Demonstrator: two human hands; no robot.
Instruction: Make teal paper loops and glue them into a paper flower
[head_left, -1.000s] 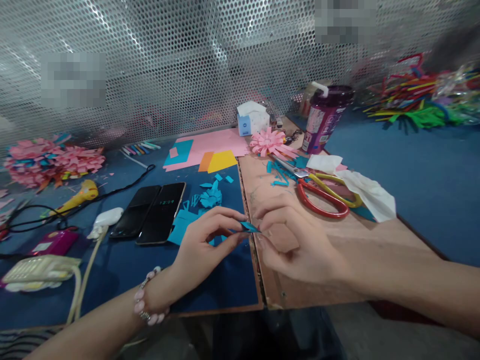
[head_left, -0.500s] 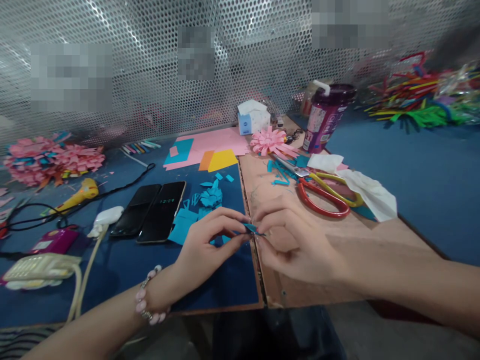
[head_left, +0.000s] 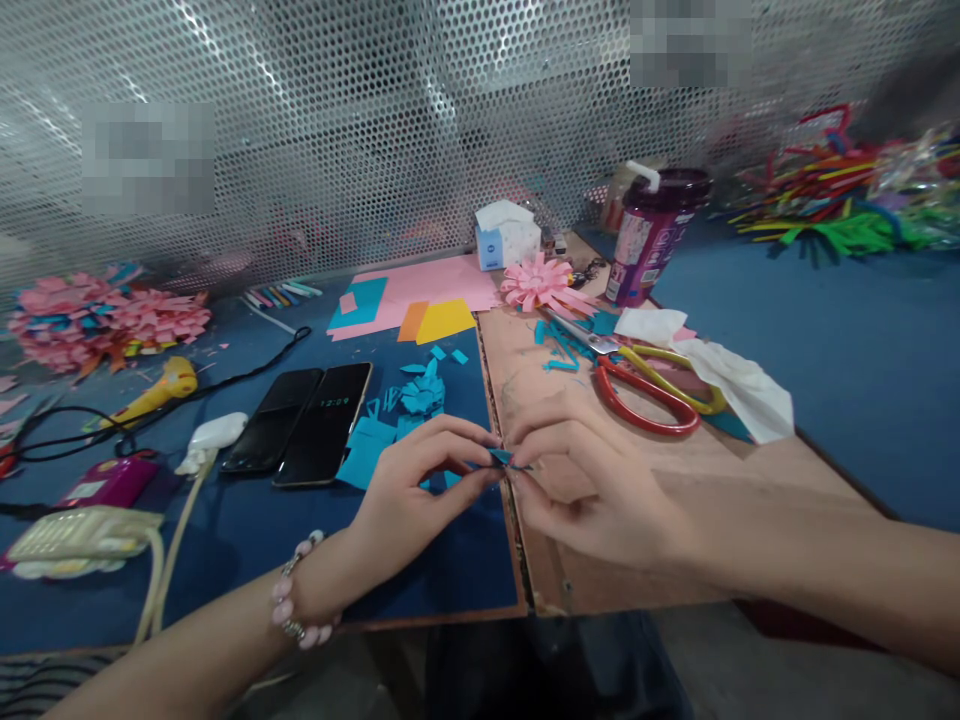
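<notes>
A small blue paper piece [head_left: 501, 457] is pinched between the fingertips of both hands, above the seam of the table. My left hand [head_left: 424, 480], with a beaded bracelet at the wrist, grips its left end. On the other side my right hand [head_left: 592, 485] holds the right end with thumb and fingers. Just beyond my left hand lie a blue paper flower [head_left: 422, 392] and blue paper scraps [head_left: 367, 450]. Scissors [head_left: 649, 398] with one red and one yellow handle rest beyond my right hand.
Two black phones [head_left: 326, 425], a yellow glue gun [head_left: 161, 390] and cables lie left. Behind are pink paper [head_left: 427, 280], a tissue box [head_left: 508, 240], a pink flower [head_left: 541, 285] and a purple cup [head_left: 652, 240]. Crumpled tissue [head_left: 750, 390] lies right, a perforated metal sheet [head_left: 300, 130] behind.
Both hands stay almost in place, the fingertips shifting very slightly on the blue paper piece.
</notes>
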